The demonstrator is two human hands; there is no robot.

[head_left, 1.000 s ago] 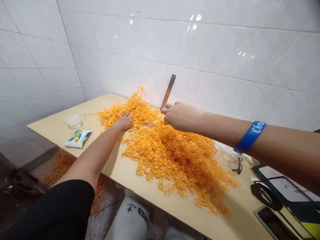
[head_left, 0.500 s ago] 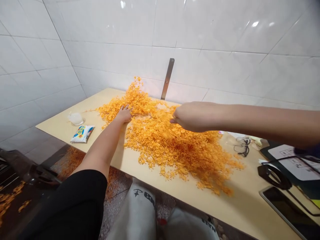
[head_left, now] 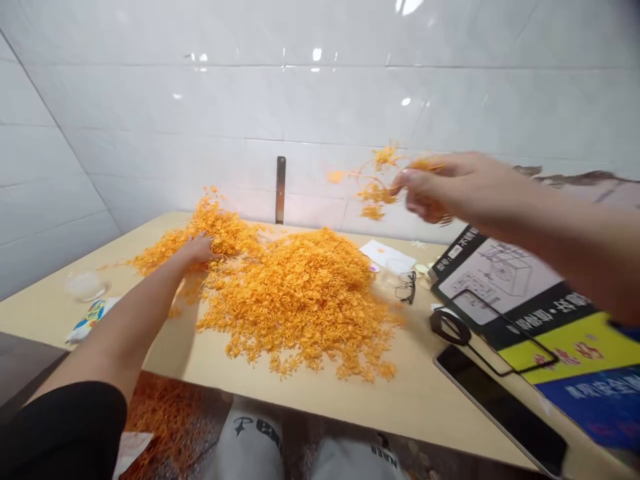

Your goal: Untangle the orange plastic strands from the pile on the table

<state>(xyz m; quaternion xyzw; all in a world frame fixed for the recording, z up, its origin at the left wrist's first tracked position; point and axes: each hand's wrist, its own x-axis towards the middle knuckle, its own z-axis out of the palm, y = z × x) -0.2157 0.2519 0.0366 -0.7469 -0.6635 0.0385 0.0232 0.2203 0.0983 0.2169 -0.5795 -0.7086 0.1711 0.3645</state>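
Note:
A large heap of orange plastic flower-like pieces (head_left: 300,293) spreads over the middle of the table. Left of it, partly joined to it, is a smaller, taller pile of the same pieces (head_left: 225,230). My left hand (head_left: 200,248) rests on this smaller pile with its fingers stretched out, the tips partly hidden among the pieces. Raised above the table at the right, my right hand (head_left: 440,183) is closed on a sprig of orange plastic flowers (head_left: 376,192). The sprig's thin stems and heads stick out to the left of the fingers, slightly blurred.
On the beige table (head_left: 320,407) lie a white packet (head_left: 93,319) and a small translucent cup (head_left: 86,285) at the left. Glasses (head_left: 407,288), a phone (head_left: 500,407), a black ring with a cable (head_left: 450,327) and printed cardboard (head_left: 520,280) lie at the right. Orange pieces cover the floor below.
My right hand has lifted from the heap and moved up and right, with a sprig now in its fingers. My left hand stays at the smaller pile. The view has turned right.

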